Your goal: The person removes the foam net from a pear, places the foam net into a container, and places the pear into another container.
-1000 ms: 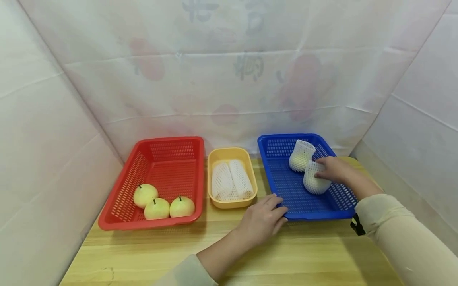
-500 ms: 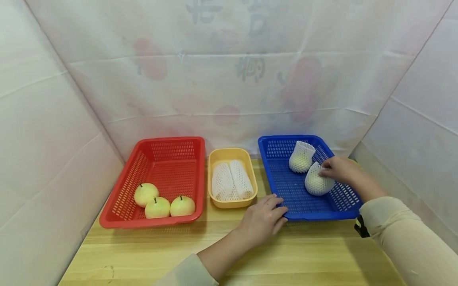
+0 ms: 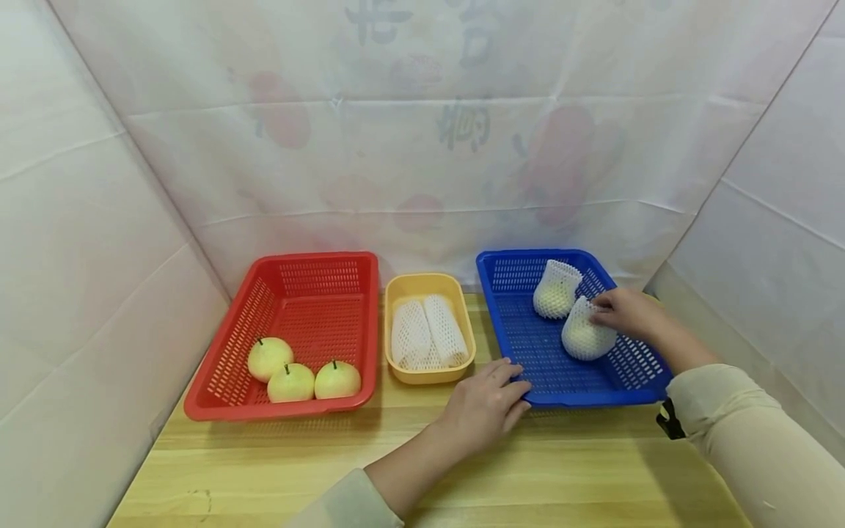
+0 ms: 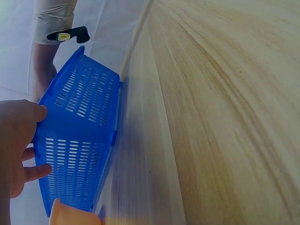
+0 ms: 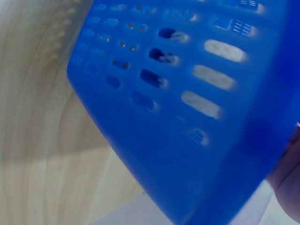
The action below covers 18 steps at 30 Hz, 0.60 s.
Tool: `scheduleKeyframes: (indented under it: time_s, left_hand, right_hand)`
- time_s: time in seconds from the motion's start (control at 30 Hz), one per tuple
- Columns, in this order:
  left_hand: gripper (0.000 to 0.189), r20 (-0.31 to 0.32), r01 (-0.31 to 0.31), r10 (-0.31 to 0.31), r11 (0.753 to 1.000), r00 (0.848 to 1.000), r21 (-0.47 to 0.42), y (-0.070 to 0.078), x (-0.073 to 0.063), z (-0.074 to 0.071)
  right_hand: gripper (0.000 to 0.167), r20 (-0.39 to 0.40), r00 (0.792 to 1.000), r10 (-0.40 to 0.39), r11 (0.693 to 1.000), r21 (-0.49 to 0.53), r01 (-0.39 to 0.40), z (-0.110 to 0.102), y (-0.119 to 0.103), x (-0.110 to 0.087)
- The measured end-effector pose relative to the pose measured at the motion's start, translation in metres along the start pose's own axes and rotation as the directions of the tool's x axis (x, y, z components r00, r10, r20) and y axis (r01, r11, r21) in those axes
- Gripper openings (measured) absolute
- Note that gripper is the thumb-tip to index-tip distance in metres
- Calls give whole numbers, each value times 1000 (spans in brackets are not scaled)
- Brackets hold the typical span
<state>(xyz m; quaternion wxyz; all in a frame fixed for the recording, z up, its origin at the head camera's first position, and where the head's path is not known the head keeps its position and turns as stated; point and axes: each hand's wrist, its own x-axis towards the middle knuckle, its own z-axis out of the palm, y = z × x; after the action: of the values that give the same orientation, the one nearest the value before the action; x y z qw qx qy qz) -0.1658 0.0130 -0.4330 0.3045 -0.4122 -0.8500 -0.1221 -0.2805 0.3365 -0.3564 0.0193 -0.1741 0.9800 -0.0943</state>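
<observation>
In the blue basket (image 3: 541,345) two round pale-yellow fruits stand in white foam fruit nets, the far netted fruit (image 3: 554,293) with its collar upright. My right hand (image 3: 630,314) pinches the net of the nearer netted fruit (image 3: 586,337) near its top. In the right wrist view the basket wall (image 5: 154,140) hides most of that hand. My left hand (image 3: 480,407) holds the basket's near left corner; in the left wrist view its thumb and fingertips touch the wall and rim (image 4: 51,105) there. Three bare yellow pears (image 3: 290,383) lie in the red basket (image 3: 317,286).
Between the two baskets stands a small yellow tray (image 3: 429,378) with foam nets (image 3: 444,330) lying in it. Everything sits on a wooden table (image 3: 561,477), with white cloth walls (image 3: 409,169) at the back and sides.
My right hand has shifted slightly to the right, and the nearer netted fruit has tilted and moved a little right with it. The left hand stays at the basket corner.
</observation>
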Motion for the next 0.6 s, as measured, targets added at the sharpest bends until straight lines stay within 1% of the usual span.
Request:
scheduleKeyframes:
  time_s: [0.1,0.17,0.27,0.37,0.47,0.53,0.6]
  left_hand:
    - [26,-1,5,-5,1000,1000,-2,0,-1,1]
    - [26,-4,4,-4,1000,1000,-1,0,-1,1]
    - [26,-10,-2,2,1000,1000,1,0,-1,2]
    - [26,-13,-3,3,1000,1000,0,0,-1,2]
    - [26,-12,1,-1,1000,1000,-2,0,-1,2]
    - [26,-13,2,-2,1000,1000,-4,0,-1,3]
    - [26,-16,0,0,1000,1000,-5,0,-1,3]
  right_hand:
    - [53,44,998,40,999,11,-41,3,0,0]
    - [64,83,995,61,998,20,-63,5,1,0]
    - [68,102,991,83,995,54,-89,9,3,-1]
    - [70,89,992,94,994,44,-99,12,6,0]
    - [74,100,989,106,994,30,-109,13,6,1]
    - [75,107,990,94,995,14,-96,13,6,1]
    - [72,97,992,80,997,-2,-80,11,7,1]
